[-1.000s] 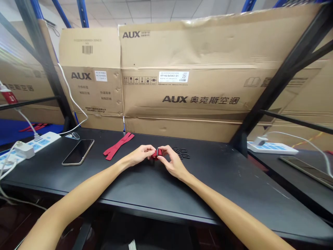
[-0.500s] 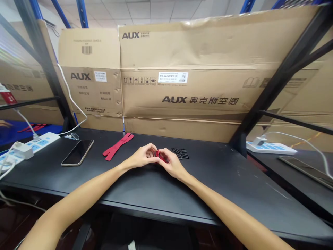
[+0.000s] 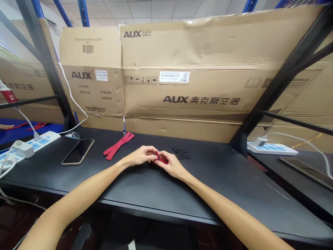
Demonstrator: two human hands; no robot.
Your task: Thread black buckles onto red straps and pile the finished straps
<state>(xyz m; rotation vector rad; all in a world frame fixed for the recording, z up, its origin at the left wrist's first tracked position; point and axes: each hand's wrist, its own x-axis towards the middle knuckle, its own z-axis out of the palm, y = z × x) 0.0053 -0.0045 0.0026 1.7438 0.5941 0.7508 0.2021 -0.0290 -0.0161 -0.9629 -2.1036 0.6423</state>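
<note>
Close together over the middle of the black table, both hands are closed on one short red strap (image 3: 163, 160). The thumb and fingers of my left hand (image 3: 139, 156) pinch its raised end. My right hand (image 3: 173, 166) grips the rest of the strap, and a small dark piece, perhaps a buckle, shows between the fingertips; its shape is mostly hidden. Just beyond my right hand lies a small pile of black buckle-like rings (image 3: 182, 152). Left of my left hand, several flat red straps (image 3: 119, 146) lie crossed on the table.
A phone (image 3: 78, 152) lies on the left, with a white power strip (image 3: 48, 139) and cables beside it. Cardboard panels (image 3: 182, 114) stand along the back edge. Black metal posts (image 3: 243, 140) rise at both sides. Another person's hand (image 3: 6, 126) shows at far left.
My left fingers have shifted slightly and now pinch the strap's end, which stands up more visibly between the hands. The other person's hand at far left has moved.
</note>
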